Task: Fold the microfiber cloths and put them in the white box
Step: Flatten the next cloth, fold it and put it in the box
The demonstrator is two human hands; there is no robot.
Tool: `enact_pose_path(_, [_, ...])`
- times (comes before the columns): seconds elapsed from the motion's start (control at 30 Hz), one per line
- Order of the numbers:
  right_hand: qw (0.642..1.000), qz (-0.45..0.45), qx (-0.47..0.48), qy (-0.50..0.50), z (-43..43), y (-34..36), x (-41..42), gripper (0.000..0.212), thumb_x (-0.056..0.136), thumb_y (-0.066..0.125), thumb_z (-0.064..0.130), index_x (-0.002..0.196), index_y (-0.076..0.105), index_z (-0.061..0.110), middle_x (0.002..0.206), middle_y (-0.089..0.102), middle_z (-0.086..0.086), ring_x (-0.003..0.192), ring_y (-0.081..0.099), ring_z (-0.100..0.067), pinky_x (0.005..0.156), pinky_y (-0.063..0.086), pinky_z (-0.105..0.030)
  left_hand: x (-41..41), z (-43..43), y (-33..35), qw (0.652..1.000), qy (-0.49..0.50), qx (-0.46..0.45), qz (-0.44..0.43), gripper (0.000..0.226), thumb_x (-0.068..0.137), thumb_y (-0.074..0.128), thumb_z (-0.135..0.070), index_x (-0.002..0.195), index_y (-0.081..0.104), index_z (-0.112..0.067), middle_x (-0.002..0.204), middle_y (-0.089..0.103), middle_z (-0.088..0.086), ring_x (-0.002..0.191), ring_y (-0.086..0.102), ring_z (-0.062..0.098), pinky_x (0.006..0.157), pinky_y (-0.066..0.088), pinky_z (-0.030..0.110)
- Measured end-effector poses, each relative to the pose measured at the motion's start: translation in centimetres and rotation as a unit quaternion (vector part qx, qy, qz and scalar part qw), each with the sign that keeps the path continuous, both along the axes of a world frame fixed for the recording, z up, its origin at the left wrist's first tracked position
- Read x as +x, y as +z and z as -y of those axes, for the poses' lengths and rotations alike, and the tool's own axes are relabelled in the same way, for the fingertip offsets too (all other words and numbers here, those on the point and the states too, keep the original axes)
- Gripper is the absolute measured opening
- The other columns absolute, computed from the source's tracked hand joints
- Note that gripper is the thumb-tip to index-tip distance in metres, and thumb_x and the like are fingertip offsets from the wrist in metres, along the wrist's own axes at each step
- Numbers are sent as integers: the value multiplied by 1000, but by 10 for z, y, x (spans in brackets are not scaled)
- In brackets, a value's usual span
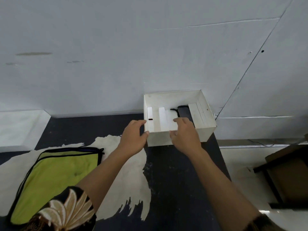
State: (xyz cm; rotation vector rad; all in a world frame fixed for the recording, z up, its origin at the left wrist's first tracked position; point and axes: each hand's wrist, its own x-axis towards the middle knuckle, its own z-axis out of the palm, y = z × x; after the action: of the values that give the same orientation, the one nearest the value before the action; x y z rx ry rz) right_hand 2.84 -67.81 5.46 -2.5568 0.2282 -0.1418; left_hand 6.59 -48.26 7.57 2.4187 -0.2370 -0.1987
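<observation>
Clasped the near left corner of the white box with the left hand, thumb on the front wall, fingers along the left side. Pinched the near wall with the right hand, fingers curled over the rim, thumb outside. Found the box right of centre on a dark surface against the pale wall, a dark item inside, and a lime-green microfiber cloth with black trim at lower left on a ragged white patch, well apart from the box.
</observation>
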Motion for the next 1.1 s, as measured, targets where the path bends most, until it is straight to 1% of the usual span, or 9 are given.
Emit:
enact_pose_path(0.1, [999,21,6,-24,-46,-6,-39,49,90,67,26,134,50,14,134,49,-4,123,46,-19,98,45,-31,-31,-46,-12,1000,-4,9,-6,50,95,61,-25,143,47,-21,143,46,0,125,49,17,104,40,29])
enact_pose_path(0.27, [996,-36,52,-62,-139,-29,-89,47,89,67,28,132,51,15,133,48,-4,121,46,-21,96,45,-32,-73,-134,-38,999,-20,15,-47,52,93,62,-25,142,46,-18,142,46,4,128,48,21,105,40,34])
enact_pose_path(0.4, [995,-75,56,-44,-200,-42,-104,51,92,64,30,138,46,18,140,42,-2,126,44,-22,97,45,-33,-87,-191,-48,999,-7,34,-42,55,93,61,-26,145,43,-18,144,43,2,130,45,20,104,37,31])
enact_pose_path(0.53, [994,-100,46,-25,-259,-51,-113,52,93,62,30,140,44,18,142,40,-2,127,43,-21,98,42,-30,-103,-255,-61,997,16,37,-71,56,94,61,-25,146,42,-17,144,42,4,129,46,22,102,38,30])
enact_pose_path(0.63, [991,-129,33,18,-298,-60,-115,54,93,62,30,141,42,17,142,38,-4,130,40,-23,99,42,-32,-107,-300,-73,992,56,66,-95,56,93,60,-26,145,43,-17,144,42,7,127,47,24,102,41,33])
enact_pose_path(0.77, [982,-174,6,71,-337,-75,-113,56,89,61,24,141,41,15,140,38,-6,129,38,-26,99,42,-34,-115,-352,-93,963,124,161,-178,60,89,55,-31,146,40,-19,147,36,12,129,43,32,105,41,41])
enact_pose_path(0.9, [972,-220,-9,82,-366,-90,-110,51,88,60,23,136,46,13,135,40,-8,124,41,-28,97,44,-35,-130,-396,-104,927,181,231,-235,53,87,52,-36,137,46,-19,143,36,14,127,39,37,104,37,46])
enact_pose_path(1.0, [966,-244,-28,86,-375,-101,-114,39,88,56,20,125,52,9,127,42,-10,114,46,-28,91,47,-35,-135,-418,-112,929,169,222,-243,52,91,49,-33,140,45,-18,144,33,14,128,38,37,104,38,48])
enact_pose_path(1.1, [973,-222,-22,53,-382,-110,-116,37,87,52,11,124,52,10,123,46,-9,110,48,-26,87,47,-34,-136,-435,-117,940,174,188,-226,53,91,55,-30,142,45,-21,142,33,13,128,39,36,105,40,46])
